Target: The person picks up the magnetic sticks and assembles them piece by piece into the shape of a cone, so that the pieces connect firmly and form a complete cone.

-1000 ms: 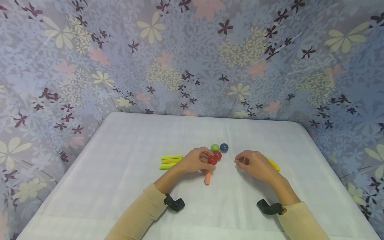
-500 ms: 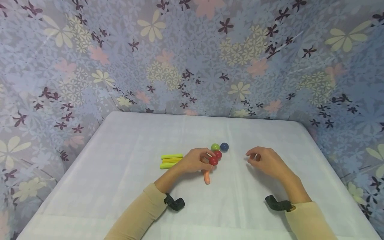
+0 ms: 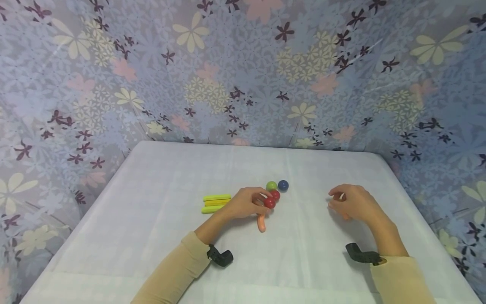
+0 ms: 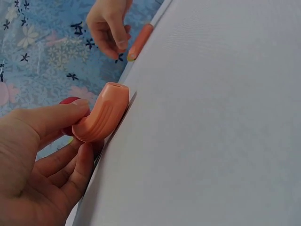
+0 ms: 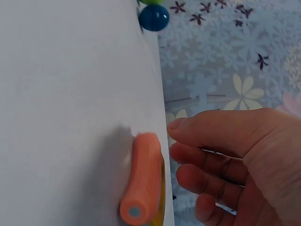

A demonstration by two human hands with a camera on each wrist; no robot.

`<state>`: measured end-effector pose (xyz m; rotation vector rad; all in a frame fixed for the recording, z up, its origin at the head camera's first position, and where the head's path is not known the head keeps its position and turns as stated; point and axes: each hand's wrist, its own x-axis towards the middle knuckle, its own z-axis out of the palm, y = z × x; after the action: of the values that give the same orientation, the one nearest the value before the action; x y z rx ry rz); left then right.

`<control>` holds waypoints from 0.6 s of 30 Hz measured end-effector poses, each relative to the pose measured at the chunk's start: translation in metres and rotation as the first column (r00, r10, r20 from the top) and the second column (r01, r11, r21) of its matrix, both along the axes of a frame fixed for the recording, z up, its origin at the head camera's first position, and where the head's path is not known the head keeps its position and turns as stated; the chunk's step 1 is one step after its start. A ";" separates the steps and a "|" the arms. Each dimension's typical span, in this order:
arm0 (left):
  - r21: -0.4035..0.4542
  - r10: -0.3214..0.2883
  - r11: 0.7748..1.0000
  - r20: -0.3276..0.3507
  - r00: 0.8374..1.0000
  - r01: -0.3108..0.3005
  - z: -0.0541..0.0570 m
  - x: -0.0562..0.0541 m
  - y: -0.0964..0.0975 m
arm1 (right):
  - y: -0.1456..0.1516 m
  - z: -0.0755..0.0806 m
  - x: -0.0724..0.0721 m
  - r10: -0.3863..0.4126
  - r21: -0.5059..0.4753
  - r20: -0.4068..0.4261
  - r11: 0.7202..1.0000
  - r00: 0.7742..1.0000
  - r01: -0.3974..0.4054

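My left hand (image 3: 244, 203) pinches a curved orange plastic rod (image 4: 108, 110) at its end, beside a red ball (image 3: 270, 203). In the head view the rod's free end points toward me. A second red ball (image 3: 275, 195) sits just behind the first, with a green ball (image 3: 271, 186) and a blue ball (image 3: 283, 185) beyond. My right hand (image 3: 357, 202) hovers at the right with loosely bent fingers and nothing between them. Near its fingers in the right wrist view lies another orange rod (image 5: 143, 174), with a yellow piece (image 5: 161, 197) partly hidden behind it.
Three yellow and yellow-green sticks (image 3: 217, 197) lie side by side to the left of my left hand, partly covered by it. A white cloth covers the table (image 3: 171, 169), and a flowered curtain (image 3: 243, 76) hangs behind its far edge. Black wrist mounts (image 3: 221, 257) stick out below both hands.
My right hand has moved to the right, over the yellow piece that showed beside it earlier. The left hand stays in place, while the curved orange rod has turned slightly.
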<state>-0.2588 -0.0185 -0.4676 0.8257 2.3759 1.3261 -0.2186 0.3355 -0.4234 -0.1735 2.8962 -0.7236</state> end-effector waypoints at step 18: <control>0.025 0.013 1.000 -0.017 1.000 -0.013 -0.003 0.000 0.001 | 0.009 0.002 0.004 0.014 0.047 0.076 0.999 0.997 -0.017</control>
<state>-0.2585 -0.0179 -0.4707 0.8333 2.3862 1.3613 -0.2144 0.3444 -0.4214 -0.1595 2.8341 -0.6429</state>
